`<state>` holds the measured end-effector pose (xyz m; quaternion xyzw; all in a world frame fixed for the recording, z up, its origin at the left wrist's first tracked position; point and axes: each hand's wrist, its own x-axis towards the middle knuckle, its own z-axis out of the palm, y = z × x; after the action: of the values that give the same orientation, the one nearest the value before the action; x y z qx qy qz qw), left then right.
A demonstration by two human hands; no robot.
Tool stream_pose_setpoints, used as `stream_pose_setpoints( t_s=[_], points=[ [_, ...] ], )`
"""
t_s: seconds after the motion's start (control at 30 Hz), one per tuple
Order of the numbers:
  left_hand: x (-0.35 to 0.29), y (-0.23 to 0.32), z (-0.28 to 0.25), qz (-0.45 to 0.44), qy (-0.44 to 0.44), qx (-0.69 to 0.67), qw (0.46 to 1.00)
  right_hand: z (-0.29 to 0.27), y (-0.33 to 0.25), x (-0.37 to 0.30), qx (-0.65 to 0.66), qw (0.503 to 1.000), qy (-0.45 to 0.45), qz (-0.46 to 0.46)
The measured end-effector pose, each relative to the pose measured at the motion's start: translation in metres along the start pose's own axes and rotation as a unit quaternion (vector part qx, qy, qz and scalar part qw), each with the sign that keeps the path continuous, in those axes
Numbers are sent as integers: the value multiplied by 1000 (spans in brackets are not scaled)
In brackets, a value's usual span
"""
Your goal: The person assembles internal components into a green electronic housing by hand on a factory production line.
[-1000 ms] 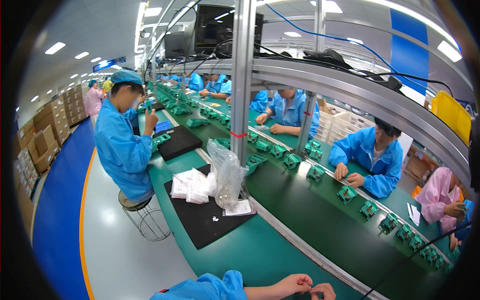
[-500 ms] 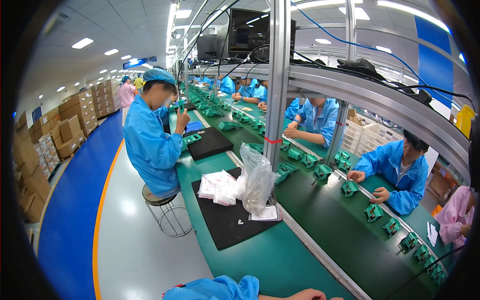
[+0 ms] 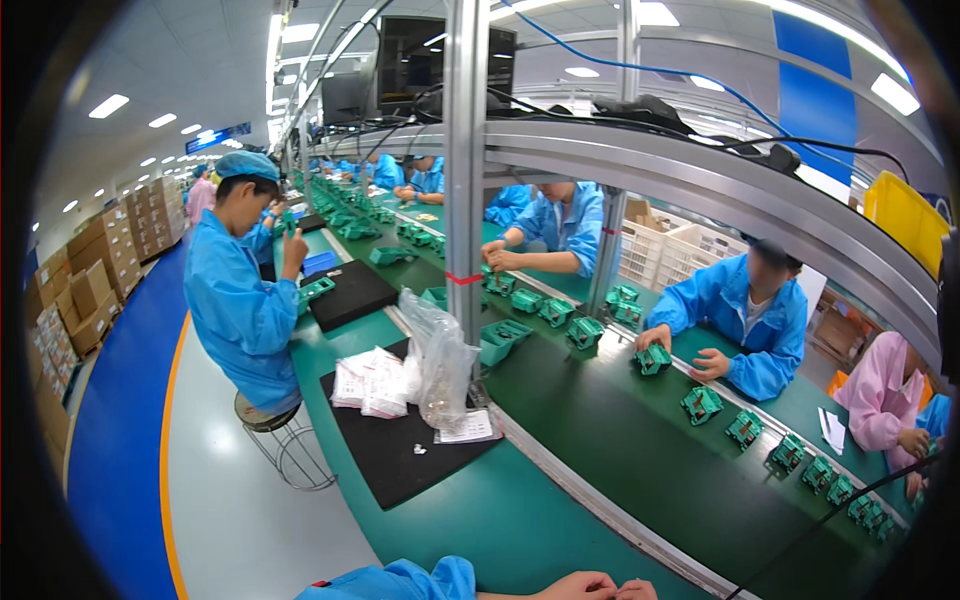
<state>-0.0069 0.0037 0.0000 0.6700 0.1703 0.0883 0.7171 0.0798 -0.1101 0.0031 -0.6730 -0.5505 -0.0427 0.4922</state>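
My left hand (image 3: 578, 587) shows at the lower edge, at the end of a blue sleeve (image 3: 400, 580), with its fingers curled in. Close beside it on the right is the top of my right hand (image 3: 637, 590), its fingers bent too. The frame's edge cuts off both hands, so whatever they hold stays hidden. They are over the near end of the green bench (image 3: 450, 520). Farther up the bench a black mat (image 3: 390, 465) carries white printed packets (image 3: 370, 382), a clear plastic bag (image 3: 440, 365) with small parts, a labelled bag (image 3: 468, 428) and small white scraps (image 3: 420, 449).
A dark green conveyor (image 3: 600, 440) runs alongside, with green housings (image 3: 702, 404) in a row. A metal post (image 3: 465, 180) rises beside the bag. Across the belt, a person in blue (image 3: 765, 320) handles a housing (image 3: 653, 360). Another person (image 3: 240, 290) sits left, near a stool (image 3: 270, 415).
The view has swung right, so the scene sits farther left. Both my hands show a little more above the lower edge, still close together. The person across the belt now touches a housing.
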Motion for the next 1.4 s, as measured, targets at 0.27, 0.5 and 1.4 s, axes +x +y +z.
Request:
stream_pose_setpoints(
  t_s=[0.27, 0.5, 1.4],
  points=[
    [4, -33, -1, -16, -4, -156, 988, 3, 2, -1, 22, 1000, -13, 17],
    [8, -22, -7, -38, -48, -103, 993, 3, 1, 0, -1, 1000, 21, -6],
    [225, 50, -276, 111, 466, 579, 660, 14, 6, 6, 90, 989, -18, 117]
  ],
)
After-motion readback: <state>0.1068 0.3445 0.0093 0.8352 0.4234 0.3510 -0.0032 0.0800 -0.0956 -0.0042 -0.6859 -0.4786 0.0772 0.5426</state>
